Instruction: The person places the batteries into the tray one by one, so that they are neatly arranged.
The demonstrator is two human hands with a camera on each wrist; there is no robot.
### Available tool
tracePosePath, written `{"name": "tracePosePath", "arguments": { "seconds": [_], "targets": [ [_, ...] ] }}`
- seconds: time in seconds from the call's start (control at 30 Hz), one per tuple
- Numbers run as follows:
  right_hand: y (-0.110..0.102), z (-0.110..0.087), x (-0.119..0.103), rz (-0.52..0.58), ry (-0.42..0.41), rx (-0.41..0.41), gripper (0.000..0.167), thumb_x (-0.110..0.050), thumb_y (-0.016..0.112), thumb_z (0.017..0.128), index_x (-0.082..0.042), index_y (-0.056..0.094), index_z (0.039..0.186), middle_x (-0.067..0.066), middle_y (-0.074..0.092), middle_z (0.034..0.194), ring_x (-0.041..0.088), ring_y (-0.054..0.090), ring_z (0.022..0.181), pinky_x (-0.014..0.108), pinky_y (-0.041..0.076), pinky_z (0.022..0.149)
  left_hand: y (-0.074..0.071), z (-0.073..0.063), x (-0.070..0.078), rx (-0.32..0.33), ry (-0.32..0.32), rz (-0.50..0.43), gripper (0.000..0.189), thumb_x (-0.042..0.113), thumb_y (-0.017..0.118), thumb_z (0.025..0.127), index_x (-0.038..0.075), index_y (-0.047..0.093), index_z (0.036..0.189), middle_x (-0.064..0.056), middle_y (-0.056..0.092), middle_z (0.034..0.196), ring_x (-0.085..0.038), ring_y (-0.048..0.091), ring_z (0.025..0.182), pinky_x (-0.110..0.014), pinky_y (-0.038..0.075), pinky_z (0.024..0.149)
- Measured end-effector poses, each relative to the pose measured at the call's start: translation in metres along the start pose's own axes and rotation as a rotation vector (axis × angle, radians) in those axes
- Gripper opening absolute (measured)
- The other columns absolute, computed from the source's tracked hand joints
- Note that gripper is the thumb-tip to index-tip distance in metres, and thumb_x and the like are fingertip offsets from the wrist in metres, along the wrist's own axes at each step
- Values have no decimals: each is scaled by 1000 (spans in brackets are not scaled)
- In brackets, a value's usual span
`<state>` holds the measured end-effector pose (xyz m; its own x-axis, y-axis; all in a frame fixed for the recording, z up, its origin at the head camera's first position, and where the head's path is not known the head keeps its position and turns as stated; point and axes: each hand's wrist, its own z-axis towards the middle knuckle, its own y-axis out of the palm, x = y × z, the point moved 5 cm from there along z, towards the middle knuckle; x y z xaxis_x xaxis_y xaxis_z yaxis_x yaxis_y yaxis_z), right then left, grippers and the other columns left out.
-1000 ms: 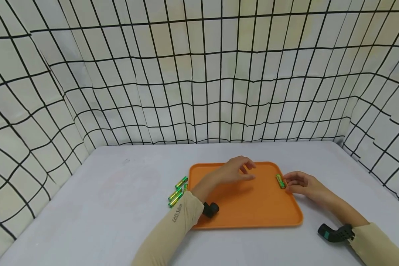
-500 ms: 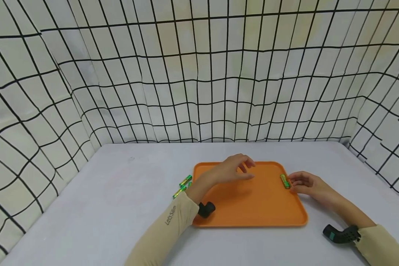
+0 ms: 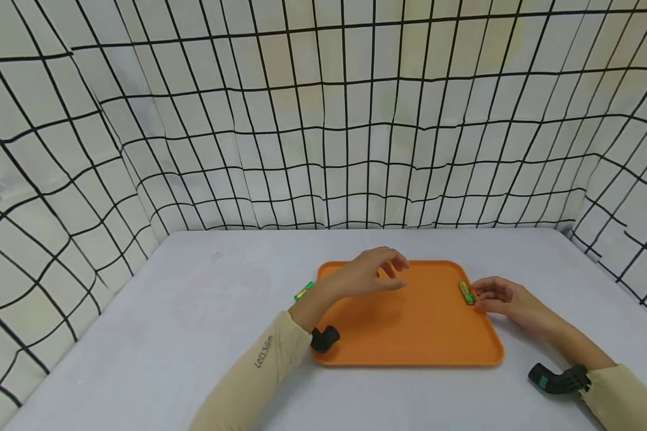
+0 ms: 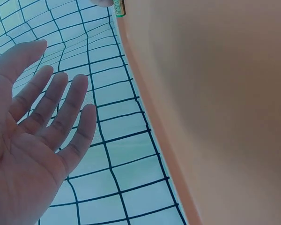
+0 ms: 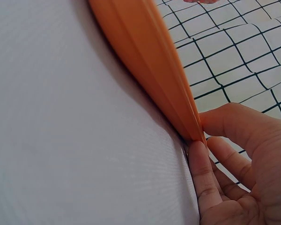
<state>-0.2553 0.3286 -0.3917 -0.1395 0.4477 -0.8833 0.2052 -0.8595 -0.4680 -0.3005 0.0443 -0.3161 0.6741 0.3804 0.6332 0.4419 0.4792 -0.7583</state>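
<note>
An orange tray (image 3: 415, 338) lies flat on the white table. One green and yellow battery (image 3: 466, 293) rests inside it, along the right rim. My right hand (image 3: 507, 300) pinches that rim between thumb and fingers, close to the battery; in the right wrist view the thumb touches the tray wall (image 5: 145, 51). Over the tray's left half hovers my left hand (image 3: 363, 276), holding nothing. Its fingers are spread and slightly bent in the left wrist view. Another green battery (image 3: 304, 291) lies on the table just beyond the tray's left edge, partly covered by my left forearm.
A white wall with a black grid (image 3: 345, 131) encloses the table (image 3: 183, 323) at the back and both sides. Wrist-worn black devices (image 3: 558, 380) sit at both sleeves. The table extends left of the tray.
My left hand and forearm have shifted slightly left over the tray, covering several batteries that showed earlier. The head view has turned a little left. The right hand stays at the tray rim.
</note>
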Motion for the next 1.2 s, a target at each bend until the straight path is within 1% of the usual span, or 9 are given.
{"name": "tracePosePath", "arguments": {
  "seconds": [0.07,0.23,0.4,0.63,0.83,1.0,1.2],
  "targets": [
    [0,0,0,1,-3,-3,46,-12,65,94,11,47,130,7,60,114,2,59,94,16,50,80,-1,-3,0,0,-5,-8,34,24,67,94,8,59,123,-9,60,119,-9,59,100,-27,47,86],
    [1,-2,2,-2,-2,-8,46,-12,66,93,11,48,129,6,61,114,3,59,94,16,50,80,-3,-14,4,-6,-8,-15,33,23,66,94,10,59,123,0,60,117,-8,58,100,-35,48,90],
    [4,-1,4,-3,13,-5,48,-15,67,92,9,48,129,5,61,113,3,59,94,17,50,81,-5,-23,3,-4,-1,-1,31,23,67,94,11,60,121,3,60,116,-5,59,98,-35,48,90],
    [1,1,1,-30,1,-10,48,-16,66,93,9,48,130,8,61,115,3,59,95,18,50,81,-11,-33,1,-21,11,22,30,22,67,94,10,60,121,1,61,117,-7,59,98,-34,48,90],
    [-1,0,0,-40,5,-6,47,-16,66,93,8,49,130,6,61,114,2,59,95,16,49,81,-20,-42,-4,-9,-13,41,30,21,67,94,10,60,120,3,61,116,-7,60,98,-34,48,90],
    [-2,-1,0,-42,1,-4,47,-16,66,94,9,48,130,4,61,113,2,59,94,16,49,81,-25,-50,-7,-9,-27,40,30,23,67,94,10,60,120,3,62,116,-8,60,99,-34,49,90],
    [-2,0,1,-36,-10,-6,47,-15,65,94,9,48,129,-1,62,111,1,59,94,16,49,80,-29,-61,-10,-11,-43,24,30,23,67,94,9,60,119,-6,62,120,-11,60,100,-36,48,92]
  ]
}}
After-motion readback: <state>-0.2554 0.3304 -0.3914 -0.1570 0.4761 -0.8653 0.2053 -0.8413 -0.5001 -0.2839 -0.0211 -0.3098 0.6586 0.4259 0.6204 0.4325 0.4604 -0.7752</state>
